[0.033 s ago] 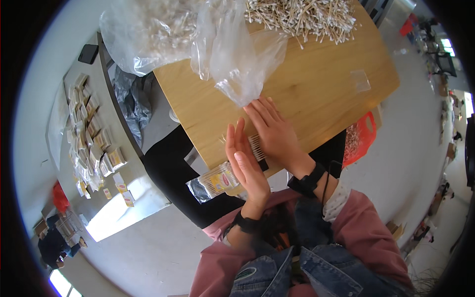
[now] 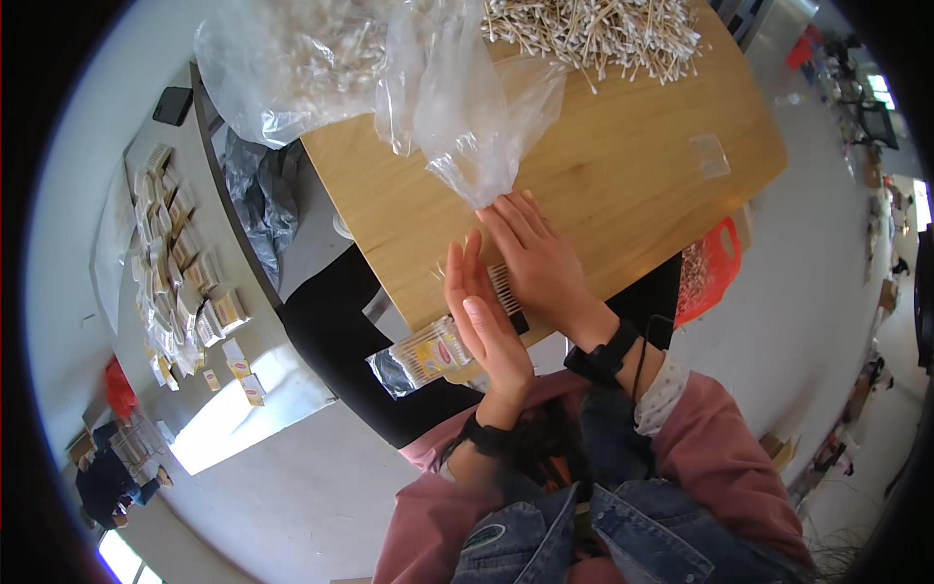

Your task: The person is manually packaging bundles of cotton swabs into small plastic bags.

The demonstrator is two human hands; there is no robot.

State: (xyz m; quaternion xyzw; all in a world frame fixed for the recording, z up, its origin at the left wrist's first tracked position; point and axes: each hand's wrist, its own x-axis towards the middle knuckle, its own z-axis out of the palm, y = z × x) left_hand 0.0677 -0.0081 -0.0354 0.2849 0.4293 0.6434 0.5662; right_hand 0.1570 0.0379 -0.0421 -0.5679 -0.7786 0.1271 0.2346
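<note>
Reaching over the near edge of the wooden surface (image 2: 623,175), you wear a dark band (image 2: 486,438) behind your left grip (image 2: 489,321) and a black strap (image 2: 600,360) behind your right grip (image 2: 540,258). Just outside the left grip, at its heel, lies a clear-wrapped packet (image 2: 433,354) of swabs with a yellow label, jutting past the surface's edge. Your left grip is unclosed, fingers nearly straight and palm turned toward the right one. Your right grip is flattened, fingers straight and together. A row of cotton swabs (image 2: 503,288) shows between the two, with a small dark piece (image 2: 519,321) at its near end; you cannot tell from here how firmly either palm presses on it.

Right at the right grip's fingertips comes the loose end of a clear plastic bag (image 2: 467,127), whose bulging part, ahead of the left grip, contains more swabs. Well to the right of the right grip, below the surface's edge, is a red basket (image 2: 718,282) with swabs inside. Farther ahead of the right grip spreads a heap of loose swabs (image 2: 603,39). Well left of the left grip, a grey surface (image 2: 201,161) carries many piled swab packs (image 2: 175,263) and, farther on, a black phone (image 2: 173,106).
</note>
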